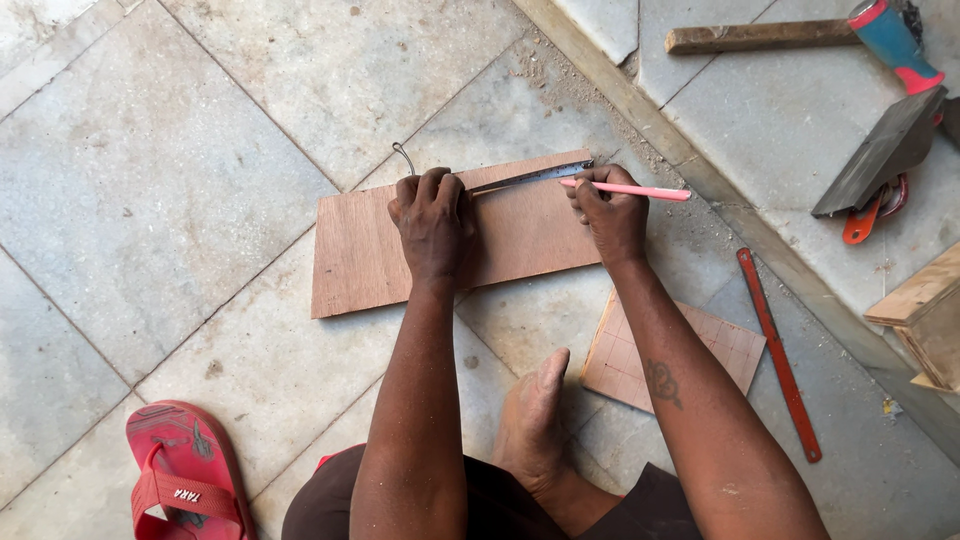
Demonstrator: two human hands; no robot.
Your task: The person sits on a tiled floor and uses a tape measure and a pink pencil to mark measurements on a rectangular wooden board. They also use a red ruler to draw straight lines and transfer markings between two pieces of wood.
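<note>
Your left hand (432,218) lies palm-down on a thin plywood board (380,255) that rests flat on the stone floor (150,180), fingers curled over the board's far edge and pressing down a slim metal ruler (530,177) that runs along that edge to the right. A small wire hook (403,156) shows on the floor just beyond your left fingertips. Your right hand (608,212) is closed around a pink pencil (632,189), its tip meeting the ruler near the board's far right corner. Near your right forearm, a smaller square board with a drawn grid (725,350) lies on the floor, partly under the arm. To its right lies a long red saw blade (778,352). Far right sit a hammer with a wooden handle (760,37), a hand saw (880,155) and a wooden box corner (925,310). A red sandal (185,470) lies near left.
</note>
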